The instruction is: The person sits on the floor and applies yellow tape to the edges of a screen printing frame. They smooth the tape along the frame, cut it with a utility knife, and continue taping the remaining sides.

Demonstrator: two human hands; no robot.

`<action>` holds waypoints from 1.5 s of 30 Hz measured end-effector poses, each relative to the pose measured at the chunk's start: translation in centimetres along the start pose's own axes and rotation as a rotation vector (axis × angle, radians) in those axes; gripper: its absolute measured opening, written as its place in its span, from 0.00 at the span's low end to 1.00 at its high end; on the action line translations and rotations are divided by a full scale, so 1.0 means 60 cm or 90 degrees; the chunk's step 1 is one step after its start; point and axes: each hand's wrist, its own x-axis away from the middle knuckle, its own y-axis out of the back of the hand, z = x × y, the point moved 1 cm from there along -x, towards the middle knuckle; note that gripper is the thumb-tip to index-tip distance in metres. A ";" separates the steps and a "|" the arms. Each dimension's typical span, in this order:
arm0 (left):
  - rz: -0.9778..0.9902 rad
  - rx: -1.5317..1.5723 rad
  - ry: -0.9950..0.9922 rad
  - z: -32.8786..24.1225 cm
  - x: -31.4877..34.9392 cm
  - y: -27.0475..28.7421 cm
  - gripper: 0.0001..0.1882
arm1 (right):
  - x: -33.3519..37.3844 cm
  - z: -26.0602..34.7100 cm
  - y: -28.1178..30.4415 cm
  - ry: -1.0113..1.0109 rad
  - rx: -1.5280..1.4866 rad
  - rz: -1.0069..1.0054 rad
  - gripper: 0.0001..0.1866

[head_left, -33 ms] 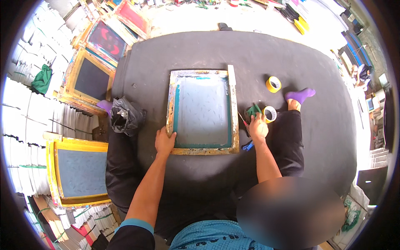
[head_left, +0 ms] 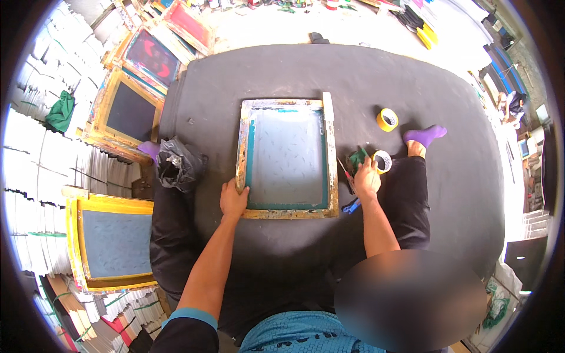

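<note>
A wooden-framed printing screen with grey-blue mesh and a teal border lies flat on the dark padded surface before me. My left hand is closed round its near left corner. To the right of the screen, my right hand reaches down with its fingertips at the edge of a crumpled green cloth. Its fingers look pinched on the cloth, though their tips are partly hidden. A yellow tape roll sits right beside these fingers. Close to the same hand are a red-handled tool and a blue item.
Another yellow tape roll lies farther off. A grey plastic bag rests by my left leg. More screens lean against paper stacks on the left. My outstretched legs flank the work. A blurred oval covers the lower right.
</note>
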 end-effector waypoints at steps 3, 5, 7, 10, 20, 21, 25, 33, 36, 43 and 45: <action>-0.012 0.008 0.016 -0.003 0.004 -0.005 0.32 | -0.042 -0.027 -0.027 0.086 0.075 0.024 0.24; -0.019 0.005 -0.001 0.009 0.007 -0.009 0.33 | -0.058 -0.025 -0.035 0.085 0.125 0.109 0.25; -0.038 0.005 -0.021 -0.001 -0.007 -0.009 0.33 | -0.092 -0.032 -0.048 0.089 0.122 0.082 0.12; -0.059 -0.003 -0.023 -0.008 0.001 -0.016 0.33 | -0.110 -0.035 -0.047 0.057 0.078 0.012 0.08; -0.066 -0.002 -0.003 -0.005 0.004 -0.011 0.27 | -0.010 0.257 -0.070 0.391 -0.306 0.069 0.09; -0.063 -0.003 0.001 0.001 0.004 -0.013 0.26 | 0.001 0.279 -0.087 0.342 -0.245 0.094 0.09; -0.082 0.009 -0.025 -0.014 -0.002 -0.022 0.25 | -0.018 0.328 -0.229 0.219 -0.184 0.114 0.12; -0.093 0.016 -0.022 -0.002 0.003 -0.021 0.22 | 0.052 0.442 -0.246 0.498 -0.186 0.162 0.08; -0.102 0.042 -0.037 0.010 0.003 -0.021 0.21 | 0.129 0.422 -0.216 0.811 -0.217 0.476 0.09; -0.126 0.064 -0.039 0.003 0.004 -0.022 0.21 | 0.116 0.413 -0.190 0.441 -0.333 0.247 0.09; -0.126 0.075 -0.044 -0.001 0.003 -0.022 0.20 | 0.135 0.397 -0.194 0.604 -0.221 0.383 0.09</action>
